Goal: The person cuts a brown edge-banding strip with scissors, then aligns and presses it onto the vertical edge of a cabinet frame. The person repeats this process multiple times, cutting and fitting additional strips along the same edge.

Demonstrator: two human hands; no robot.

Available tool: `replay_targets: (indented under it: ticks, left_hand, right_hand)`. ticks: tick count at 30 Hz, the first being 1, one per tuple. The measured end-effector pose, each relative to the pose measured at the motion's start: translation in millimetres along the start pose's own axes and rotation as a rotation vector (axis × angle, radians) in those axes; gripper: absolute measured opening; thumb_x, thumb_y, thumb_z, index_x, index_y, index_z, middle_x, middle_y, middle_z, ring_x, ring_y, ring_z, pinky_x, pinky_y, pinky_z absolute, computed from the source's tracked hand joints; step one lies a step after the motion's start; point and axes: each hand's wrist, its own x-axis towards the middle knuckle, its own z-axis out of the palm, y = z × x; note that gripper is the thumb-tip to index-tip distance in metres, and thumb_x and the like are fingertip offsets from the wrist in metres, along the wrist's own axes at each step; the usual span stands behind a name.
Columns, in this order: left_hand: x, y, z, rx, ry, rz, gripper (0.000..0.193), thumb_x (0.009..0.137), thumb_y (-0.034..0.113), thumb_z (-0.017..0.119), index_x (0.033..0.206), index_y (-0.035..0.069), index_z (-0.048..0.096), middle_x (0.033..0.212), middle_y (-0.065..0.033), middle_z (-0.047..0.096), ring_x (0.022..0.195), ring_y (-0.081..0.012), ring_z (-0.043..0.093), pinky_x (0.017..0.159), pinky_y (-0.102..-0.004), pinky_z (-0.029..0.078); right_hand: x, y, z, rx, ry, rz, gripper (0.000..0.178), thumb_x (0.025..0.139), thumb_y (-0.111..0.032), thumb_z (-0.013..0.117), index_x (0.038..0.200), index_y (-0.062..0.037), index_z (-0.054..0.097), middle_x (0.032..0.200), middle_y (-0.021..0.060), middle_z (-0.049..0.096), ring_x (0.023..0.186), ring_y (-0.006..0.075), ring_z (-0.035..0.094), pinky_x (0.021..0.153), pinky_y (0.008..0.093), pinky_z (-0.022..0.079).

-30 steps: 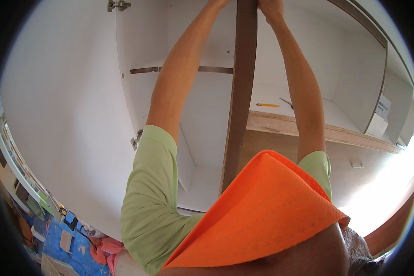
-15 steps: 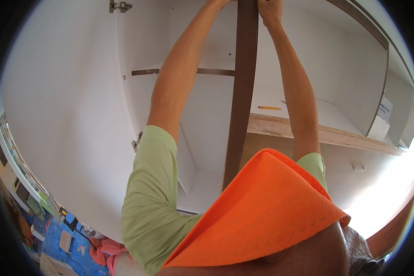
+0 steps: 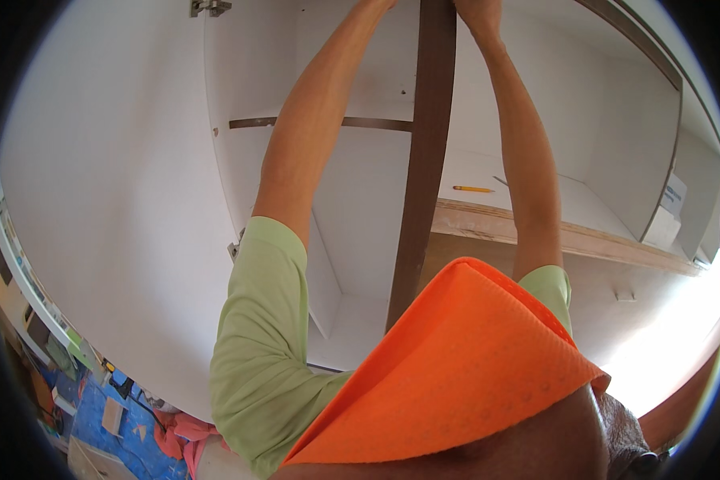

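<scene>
Both my arms, in light green sleeves, reach up on either side of a dark brown upright strip [image 3: 430,144] on a white cabinet. My right hand [image 3: 480,16] is at the top edge, against the strip's right side. Its fingers are cut off or hidden, so its grip cannot be made out. On the left, my forearm [image 3: 316,120] runs up out of the picture at the wrist, and that hand lies beyond the edge. Below my right arm, a yellow pencil [image 3: 474,190] lies on a white shelf [image 3: 536,180].
A large white door [image 3: 104,200] with metal hinges [image 3: 210,8] stands at the left. A brown-edged shelf [image 3: 376,124] crosses the left compartment. Orange cloth [image 3: 448,368] spreads below me. Blue sheeting [image 3: 148,440] and red cloth [image 3: 186,432] lie at lower left.
The brown strip and the pencil appear slightly farther right in view. My right hand has shifted a little right along with the strip. The left arm looks nearly the same.
</scene>
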Motion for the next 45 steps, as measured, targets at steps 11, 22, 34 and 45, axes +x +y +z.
replay_targets:
  ticks: [11,22,34,45]
  left_hand:
    - [-6,10,-3,0.216,0.069,0.073,0.064,0.076,0.010,0.061,0.140,0.004,0.057,0.060,-0.0131,0.062,0.050,-0.0212,0.058,0.050,-0.0376,0.047]
    - [14,-48,56,0.278,0.537,0.438,0.053,0.091,0.023,0.054,0.136,-0.005,0.055,0.114,-0.0351,0.064,0.108,-0.0484,0.060,0.099,-0.0522,0.046]
    - [45,-57,63,0.199,0.463,0.413,0.060,0.092,0.017,0.048,0.143,-0.012,0.041,0.130,-0.0433,0.052,0.127,-0.0539,0.048,0.111,-0.0516,0.037]
    - [49,-14,55,0.057,0.499,0.154,0.056,0.086,0.031,0.065,0.132,-0.001,0.060,0.123,-0.0270,0.066,0.118,-0.0418,0.061,0.101,-0.0456,0.048]
  right_hand:
    - [8,9,6,-0.032,-0.060,0.057,0.033,0.090,-0.032,0.070,0.097,-0.0006,0.062,0.089,0.0239,0.071,0.085,0.0422,0.069,0.073,0.0491,0.053]
    - [2,-1,7,0.064,-0.052,0.131,0.028,0.093,-0.029,0.067,0.095,-0.0031,0.059,0.086,0.0236,0.070,0.084,0.0417,0.068,0.071,0.0502,0.052]
    - [13,14,15,0.080,-0.023,0.015,0.025,0.095,-0.027,0.062,0.097,-0.0026,0.059,0.089,0.0261,0.069,0.088,0.0462,0.066,0.074,0.0519,0.050]
    - [16,7,8,0.257,-0.171,0.237,0.027,0.096,-0.028,0.063,0.095,-0.0012,0.061,0.072,0.0175,0.066,0.057,0.0240,0.059,0.051,0.0413,0.046]
